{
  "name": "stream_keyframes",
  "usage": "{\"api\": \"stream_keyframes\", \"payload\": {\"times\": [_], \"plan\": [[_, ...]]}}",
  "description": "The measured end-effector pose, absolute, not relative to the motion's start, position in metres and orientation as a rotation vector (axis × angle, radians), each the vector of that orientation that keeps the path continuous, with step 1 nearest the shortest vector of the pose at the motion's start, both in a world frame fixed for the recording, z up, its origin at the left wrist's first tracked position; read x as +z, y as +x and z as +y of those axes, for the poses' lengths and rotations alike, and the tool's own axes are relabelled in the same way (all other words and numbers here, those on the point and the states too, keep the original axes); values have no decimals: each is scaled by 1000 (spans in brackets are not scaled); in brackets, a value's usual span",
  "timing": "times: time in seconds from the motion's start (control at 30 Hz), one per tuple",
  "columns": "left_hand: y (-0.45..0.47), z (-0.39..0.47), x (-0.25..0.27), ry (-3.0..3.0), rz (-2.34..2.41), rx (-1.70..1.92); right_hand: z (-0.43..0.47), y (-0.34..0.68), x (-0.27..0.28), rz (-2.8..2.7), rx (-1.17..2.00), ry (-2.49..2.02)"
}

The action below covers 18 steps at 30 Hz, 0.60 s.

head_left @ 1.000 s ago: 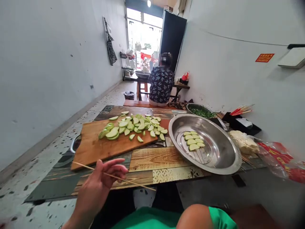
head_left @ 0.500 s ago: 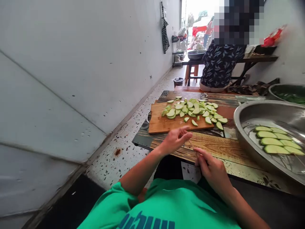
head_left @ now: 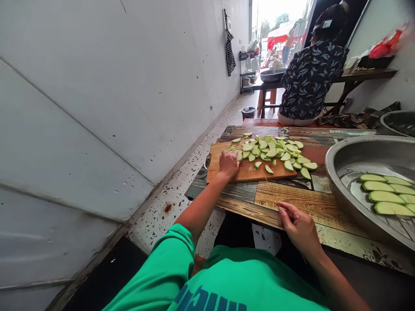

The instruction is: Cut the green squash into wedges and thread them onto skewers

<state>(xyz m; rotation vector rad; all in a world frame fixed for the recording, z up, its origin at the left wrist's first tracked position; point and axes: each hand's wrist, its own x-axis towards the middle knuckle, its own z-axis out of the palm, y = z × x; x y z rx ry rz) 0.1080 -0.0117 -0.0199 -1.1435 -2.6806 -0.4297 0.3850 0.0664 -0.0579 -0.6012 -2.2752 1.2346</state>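
Observation:
My left hand [head_left: 228,164] is at the left end of a heap of pale green zucchini slices [head_left: 271,153] on a wooden cutting board [head_left: 248,173]. Its fingers curl against a few slices there; the fingertips are partly hidden. Near the table's front edge, my right hand [head_left: 300,226] pinches a thin wooden skewer [head_left: 270,186] between thumb and fingers. The skewer slants up and left towards the board, with its visible tip bare. To the right, a large metal basin [head_left: 333,162] holds zucchini slices laid in rows [head_left: 387,196], with skewer sticks showing beside them.
The wood-patterned table [head_left: 292,194] carries the board and basin. Another metal bowl [head_left: 387,123] stands behind the basin. Across the table, a person in a patterned shirt [head_left: 306,82] sits facing away. A white wall [head_left: 97,108] runs along the left, and a bin [head_left: 248,113] stands on the floor.
My left hand has moved away from my right hand, forward and left onto the slices. The skewer in my right hand now shows clearly. The view has shifted slightly.

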Motion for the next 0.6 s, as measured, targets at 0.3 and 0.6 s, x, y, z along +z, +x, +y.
{"api": "stream_keyframes", "payload": {"times": [0.3,0.6], "plan": [[130,-15,-6,-1158,-2671,-1186,66,384,-60,-2210,1275,-573],[155,-15,-12,-498,-2493,-3164,49,376,-47,-2299,1175,-496]]}}
